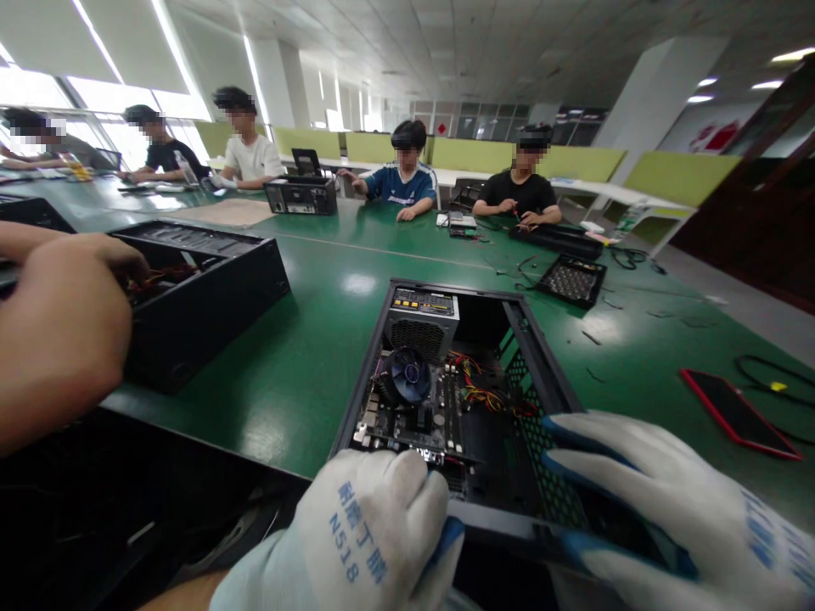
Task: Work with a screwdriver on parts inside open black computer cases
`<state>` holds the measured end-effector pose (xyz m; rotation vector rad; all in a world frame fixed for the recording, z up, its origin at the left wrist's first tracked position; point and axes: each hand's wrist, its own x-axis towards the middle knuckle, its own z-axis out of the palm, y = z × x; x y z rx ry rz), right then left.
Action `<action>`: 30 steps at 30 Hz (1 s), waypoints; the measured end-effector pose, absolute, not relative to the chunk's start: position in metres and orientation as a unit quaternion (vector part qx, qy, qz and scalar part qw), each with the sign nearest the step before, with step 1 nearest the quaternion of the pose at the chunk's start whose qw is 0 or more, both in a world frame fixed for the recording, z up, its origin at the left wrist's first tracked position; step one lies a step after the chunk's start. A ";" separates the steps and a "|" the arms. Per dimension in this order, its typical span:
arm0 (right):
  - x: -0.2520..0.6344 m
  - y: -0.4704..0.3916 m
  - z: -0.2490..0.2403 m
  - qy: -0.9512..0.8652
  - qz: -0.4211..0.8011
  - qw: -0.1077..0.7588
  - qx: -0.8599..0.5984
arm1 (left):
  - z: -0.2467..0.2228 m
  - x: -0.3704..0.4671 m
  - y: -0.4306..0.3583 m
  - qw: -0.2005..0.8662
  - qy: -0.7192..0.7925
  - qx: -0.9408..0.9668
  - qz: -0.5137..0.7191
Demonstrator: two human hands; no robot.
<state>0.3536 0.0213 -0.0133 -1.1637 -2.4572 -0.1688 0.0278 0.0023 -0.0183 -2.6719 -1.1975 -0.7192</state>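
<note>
An opened black computer case (553, 373) lies on its side before me. Inside are a power supply (424, 327), a round CPU fan (407, 376), a motherboard (439, 407) and red, yellow and black cables (477, 390). My left hand (382, 518), in a white and blue work glove, is closed on the near edge of the case; its fingertips are partly hidden. My right hand (643, 501), gloved alike, grips the near right corner, with its fingers along the right side and its thumb at the near edge.
A co-worker's bare hand (70, 314) reaches into another case (210, 297) at left. A red-edged phone or tablet (739, 412) and a black cable (770, 382) lie at right on the green table (318, 339). Several people sit across, near a black panel (570, 280).
</note>
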 end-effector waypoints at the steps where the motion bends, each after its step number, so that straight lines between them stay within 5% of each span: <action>1: 0.344 0.031 -0.006 -0.885 -0.066 0.202 -0.414 | -0.019 0.028 0.002 0.068 -0.397 -0.881 -0.247; 12: 0.192 0.156 -0.005 -0.902 0.023 -0.083 -0.424 | -0.015 0.028 0.001 0.046 -0.411 -0.877 -0.244; 23: 0.187 0.168 -0.003 -0.890 0.023 -0.038 -0.454 | -0.019 0.031 -0.001 0.035 -0.425 -0.862 -0.273; 30: 0.232 0.166 0.016 -0.865 -0.075 -0.139 -0.475 | -0.021 0.029 0.000 0.040 -0.415 -0.865 -0.280</action>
